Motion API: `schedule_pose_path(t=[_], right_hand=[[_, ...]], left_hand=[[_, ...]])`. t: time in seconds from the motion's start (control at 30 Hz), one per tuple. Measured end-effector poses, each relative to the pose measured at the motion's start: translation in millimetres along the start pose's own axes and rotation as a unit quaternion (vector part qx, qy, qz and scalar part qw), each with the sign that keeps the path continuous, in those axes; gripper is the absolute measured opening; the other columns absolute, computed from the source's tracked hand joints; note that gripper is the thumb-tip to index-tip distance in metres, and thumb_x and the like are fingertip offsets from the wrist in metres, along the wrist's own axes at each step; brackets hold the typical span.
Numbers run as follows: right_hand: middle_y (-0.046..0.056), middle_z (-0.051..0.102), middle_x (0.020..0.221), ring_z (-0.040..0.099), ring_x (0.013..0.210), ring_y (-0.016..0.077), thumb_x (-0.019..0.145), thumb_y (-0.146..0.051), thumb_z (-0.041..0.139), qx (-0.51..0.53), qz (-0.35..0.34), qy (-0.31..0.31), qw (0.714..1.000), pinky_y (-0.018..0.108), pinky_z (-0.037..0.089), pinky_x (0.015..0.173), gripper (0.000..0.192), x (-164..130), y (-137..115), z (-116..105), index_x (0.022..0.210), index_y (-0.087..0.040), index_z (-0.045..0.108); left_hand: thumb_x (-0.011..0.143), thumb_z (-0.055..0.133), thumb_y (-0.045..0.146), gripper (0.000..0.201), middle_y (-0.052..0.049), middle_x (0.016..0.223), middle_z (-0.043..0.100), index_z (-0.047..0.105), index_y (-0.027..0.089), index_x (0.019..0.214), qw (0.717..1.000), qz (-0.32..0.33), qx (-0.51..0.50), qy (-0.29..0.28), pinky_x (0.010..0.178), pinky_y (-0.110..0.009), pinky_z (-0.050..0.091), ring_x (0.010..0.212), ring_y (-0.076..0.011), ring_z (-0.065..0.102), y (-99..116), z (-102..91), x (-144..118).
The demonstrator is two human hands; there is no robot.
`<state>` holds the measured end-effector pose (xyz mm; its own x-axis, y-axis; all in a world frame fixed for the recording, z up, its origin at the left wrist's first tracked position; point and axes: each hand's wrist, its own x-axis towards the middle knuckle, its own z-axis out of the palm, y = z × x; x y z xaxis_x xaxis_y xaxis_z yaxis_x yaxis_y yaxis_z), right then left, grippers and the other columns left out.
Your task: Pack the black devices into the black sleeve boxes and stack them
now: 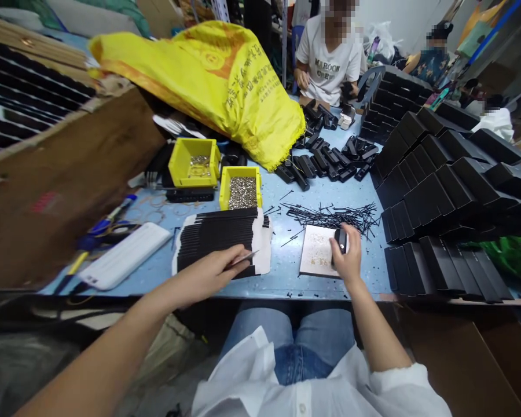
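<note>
My left hand [215,267] pinches a thin metal tool, like tweezers [244,258], its tip over a fanned stack of black strips on white backing [220,234]. Over a small white card [316,250] sprinkled with tiny metal bits, my right hand [348,258] grips a small black plastic part [340,239]. Loose thin black pins [330,215] lie scattered just beyond the card on the blue table [282,266].
Two yellow bins [194,162] [240,187] hold small metal pieces. A yellow sack [217,81] lies behind them. Stacked black boxes [443,197] fill the right side, loose black parts [325,156] the middle. A white power bank [124,255] and pens lie left. Other people sit across the table.
</note>
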<state>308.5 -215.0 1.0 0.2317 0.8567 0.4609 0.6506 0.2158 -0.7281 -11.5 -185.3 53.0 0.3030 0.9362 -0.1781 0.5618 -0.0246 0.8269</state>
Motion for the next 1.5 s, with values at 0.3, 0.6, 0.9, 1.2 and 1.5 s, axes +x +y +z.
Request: schedule_pose_path(t=[0.3, 0.6, 0.9, 1.2, 1.5], right_hand=[[0.009, 0.06, 0.106, 0.055, 0.101, 0.0209, 0.083, -0.042, 0.066, 0.039, -0.223, -0.265, 0.938, 0.038, 0.044, 0.093, 0.023, -39, -78, 25, 0.088, -0.02, 0.068], [0.006, 0.054, 0.096, 0.055, 0.084, 0.0155, 0.086, -0.051, 0.058, 0.278, 0.062, -0.221, 0.933, 0.031, 0.049, 0.078, 0.032, -46, -48, 19, 0.091, -0.019, 0.059], [0.004, 0.065, 0.103, 0.061, 0.088, 0.016, 0.078, -0.046, 0.07, 0.408, 0.218, -0.227, 0.857, 0.029, 0.05, 0.081, 0.042, -34, -38, 20, 0.111, -0.02, 0.067], [0.007, 0.067, 0.121, 0.062, 0.114, 0.0224, 0.085, -0.043, 0.061, 0.363, 0.08, -0.261, 0.891, 0.04, 0.046, 0.103, 0.037, -29, -58, 7, 0.117, -0.024, 0.068], [0.005, 0.046, 0.146, 0.044, 0.134, 0.0204, 0.093, -0.025, 0.046, 0.084, -0.06, -0.33, 0.938, 0.045, 0.032, 0.114, 0.04, -16, -31, -22, 0.132, -0.028, 0.056]], left_hand=[[0.058, 0.078, 0.033, 0.065, -0.007, 0.101, 0.067, 0.053, 0.021, 0.116, 0.969, -0.006, -0.182, -0.165, 0.081, -0.039, 0.053, 0.091, -0.0275, 0.065, 5, 75.7, -39], [0.084, 0.057, 0.041, 0.032, -0.009, 0.114, 0.063, 0.059, 0.024, 0.111, 0.982, 0.151, 0.033, -0.109, 0.092, -0.034, 0.048, 0.102, -0.0247, 0.064, 1, 75.5, -30], [0.076, 0.066, 0.033, 0.04, -0.005, 0.109, 0.056, 0.045, 0.022, 0.107, 0.979, 0.152, -0.009, -0.137, 0.083, -0.035, 0.049, 0.092, -0.0201, 0.06, 55, 86.7, -17], [0.072, 0.07, 0.031, 0.104, -0.016, 0.123, 0.053, 0.0, 0.017, 0.148, 0.995, 0.068, -0.068, -0.042, 0.095, -0.041, 0.046, 0.108, -0.0268, 0.061, 57, 106.1, -11], [0.065, 0.079, 0.033, 0.109, -0.015, 0.128, 0.057, 0.014, 0.023, 0.152, 0.979, -0.017, -0.189, -0.078, 0.094, -0.041, 0.048, 0.113, -0.0303, 0.059, 37, 109.8, 1]])
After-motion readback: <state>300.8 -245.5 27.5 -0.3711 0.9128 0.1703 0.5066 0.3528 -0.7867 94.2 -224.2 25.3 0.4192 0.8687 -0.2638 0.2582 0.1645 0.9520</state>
